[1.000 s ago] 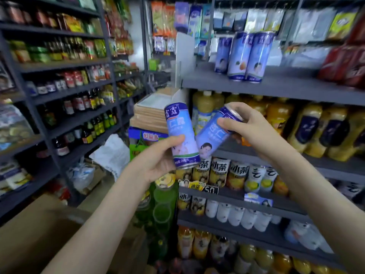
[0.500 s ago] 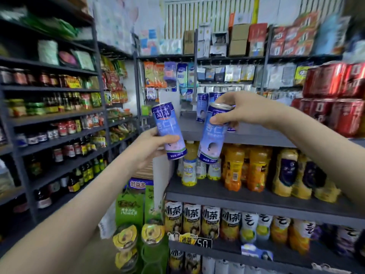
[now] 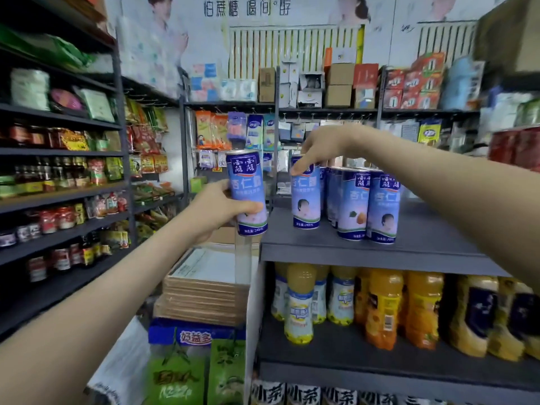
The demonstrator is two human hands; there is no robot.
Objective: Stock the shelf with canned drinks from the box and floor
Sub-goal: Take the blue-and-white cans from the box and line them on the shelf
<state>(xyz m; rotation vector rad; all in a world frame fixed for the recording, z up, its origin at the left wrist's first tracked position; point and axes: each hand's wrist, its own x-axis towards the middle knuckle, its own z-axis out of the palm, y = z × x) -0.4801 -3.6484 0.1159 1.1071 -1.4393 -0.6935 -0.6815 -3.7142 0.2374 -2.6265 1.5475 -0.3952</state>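
Head view: the right hand (image 3: 324, 147) pinches the top of a tall blue-and-white aluminium drink can (image 3: 305, 200) standing on the grey shelf (image 3: 380, 252), left of matching cans (image 3: 368, 206). The left hand (image 3: 216, 211) grips a second can (image 3: 248, 188) just left of the shelf. Set too near that edge, it could topple.

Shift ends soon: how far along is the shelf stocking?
Done: stocked cans stand on the grey shelf. In hand: the right hand holds the right-hand can by its top, base on the shelf beside them; the left hand holds the left-hand can off the shelf's edge. Left: placing that one; box and floor stock is out of view.
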